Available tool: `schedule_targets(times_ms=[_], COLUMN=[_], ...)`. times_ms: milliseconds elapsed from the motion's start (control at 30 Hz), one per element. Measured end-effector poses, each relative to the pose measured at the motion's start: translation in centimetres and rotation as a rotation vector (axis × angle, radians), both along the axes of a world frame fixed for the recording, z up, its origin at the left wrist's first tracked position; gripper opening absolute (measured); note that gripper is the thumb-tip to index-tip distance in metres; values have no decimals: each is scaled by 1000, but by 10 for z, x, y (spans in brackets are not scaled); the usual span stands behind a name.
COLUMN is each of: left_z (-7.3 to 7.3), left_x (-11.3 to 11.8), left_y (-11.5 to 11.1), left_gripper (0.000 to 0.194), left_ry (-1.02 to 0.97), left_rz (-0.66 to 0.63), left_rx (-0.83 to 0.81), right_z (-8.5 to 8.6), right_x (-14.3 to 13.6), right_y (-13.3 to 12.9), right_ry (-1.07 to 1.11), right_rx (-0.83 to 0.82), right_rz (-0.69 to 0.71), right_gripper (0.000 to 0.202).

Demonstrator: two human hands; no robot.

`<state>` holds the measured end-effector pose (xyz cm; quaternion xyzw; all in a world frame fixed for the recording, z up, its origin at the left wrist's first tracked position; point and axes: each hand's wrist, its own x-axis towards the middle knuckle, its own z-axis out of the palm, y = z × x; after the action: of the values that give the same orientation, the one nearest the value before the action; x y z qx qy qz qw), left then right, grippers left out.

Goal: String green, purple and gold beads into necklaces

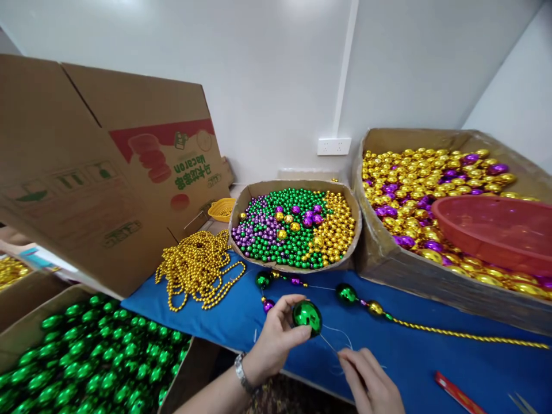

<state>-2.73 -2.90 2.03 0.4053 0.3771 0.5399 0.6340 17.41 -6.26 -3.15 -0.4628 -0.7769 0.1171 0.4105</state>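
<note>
My left hand (276, 330) grips one large green bead (307, 318) above the table (414, 374), near its front edge; my right hand (368, 379) pinches one thin thread (328, 344). I count two big strung green beads (346, 293) before one cardboard tray (280, 185).

Looks to be a table (414, 368), draped in a blue cloth (149, 296). Bears, at the left, a heap of gold bead chains (194, 267) with loops straying toward the middle. Holds, near the back, a low, bead-filled cardboard tray (267, 187), with a small yellow basket (212, 211) to the left and a large, deeper cardboard box (388, 282) close on the right. Carries, in front of the tray, a strand (347, 293) of larger green, gold and purple beads, running rightward into a twisted gold chain (474, 338). Supports, at the lower right, a slim red object (459, 394) and, near it, pale pointed tips (516, 403), cut off by the lower edge of view
</note>
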Motion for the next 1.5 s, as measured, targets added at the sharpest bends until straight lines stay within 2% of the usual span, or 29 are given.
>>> schedule_targets(times_ms=[267, 433, 633, 967, 1200, 1333, 1500], left_z=[2, 5, 4, 3, 11, 12, 11], left_x=[3, 4, 7, 9, 12, 13, 13], left_y=[3, 2, 3, 2, 0, 0, 1], left_gripper=[51, 49, 51, 49, 50, 50, 49], left_ry=[-86, -134, -127, -153, -200, -190, -205], left_rz=[-14, -28, -29, -45, -155, -131, -122], left_rx=[-46, -113, -61, -64, -89, -69, -79], right_z=[-3, -5, -5, -6, -6, -4, -8], right_x=[-1, 0, 2, 2, 2, 3, 6], right_y=[0, 0, 2, 2, 1, 0, -1], right_ry=[45, 23, 14, 28, 20, 12, 39], right_rx=[-49, 7, 28, 10, 13, -26, 31], right_rz=[-22, -20, -7, -8, 13, 30, -2], right_gripper=[19, 18, 19, 20, 25, 24, 21])
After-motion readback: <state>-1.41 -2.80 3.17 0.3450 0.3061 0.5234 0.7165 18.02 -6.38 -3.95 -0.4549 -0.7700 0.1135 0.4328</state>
